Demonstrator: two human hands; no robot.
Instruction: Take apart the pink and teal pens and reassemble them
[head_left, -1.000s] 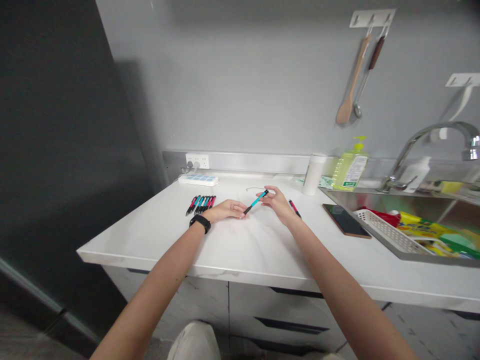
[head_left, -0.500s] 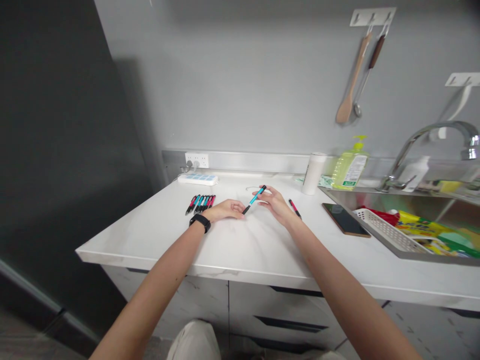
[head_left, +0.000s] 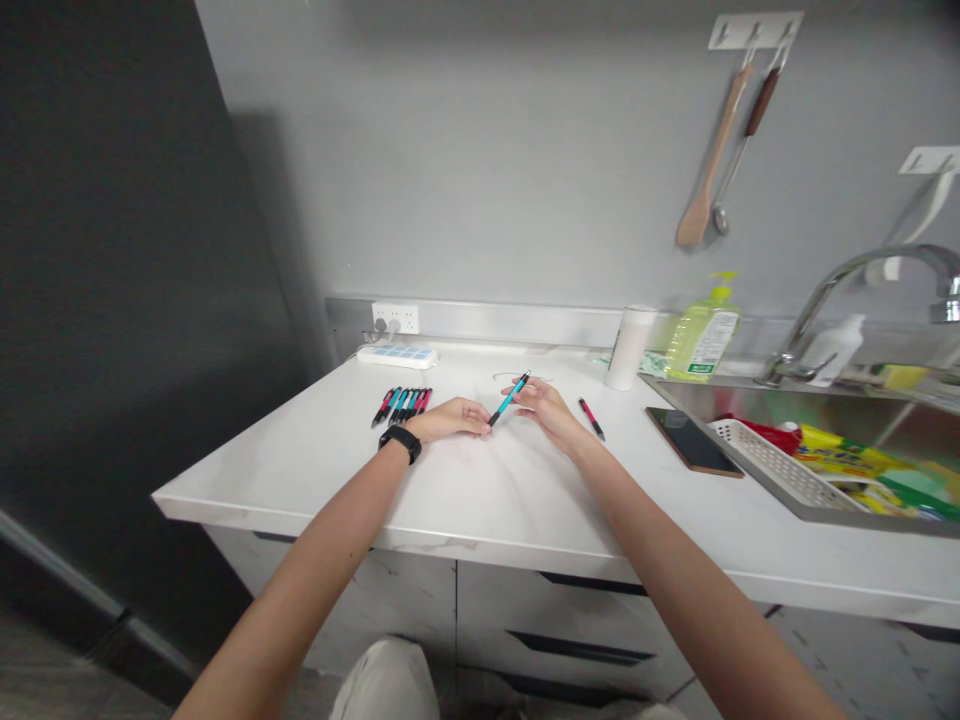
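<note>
A light-blue pen (head_left: 509, 398) with black ends is held at a slant above the countertop. Its lower end is pinched between the thumb and fingers of my left hand (head_left: 456, 417), which has a black band on the wrist. Around the upper part of the same pen, the fingers of my right hand (head_left: 546, 410) are loosely curled, with the index finger behind it. Left of my left hand lies a row of several red and blue pens (head_left: 403, 404), partly covered by that hand. A single red and black pen (head_left: 591, 418) lies right of my right hand.
A white power strip (head_left: 397, 356) sits at the back left. Toward the right stand a white roll (head_left: 628, 348) and a green pump bottle (head_left: 703, 335). A phone (head_left: 691, 441) lies beside the sink (head_left: 795, 508), under a curved faucet (head_left: 817, 290).
The blue pen has shifted slightly in my fingers; its upper end now looks slimmer and less of its black lower end shows. Both hands stay in nearly the same place.
</note>
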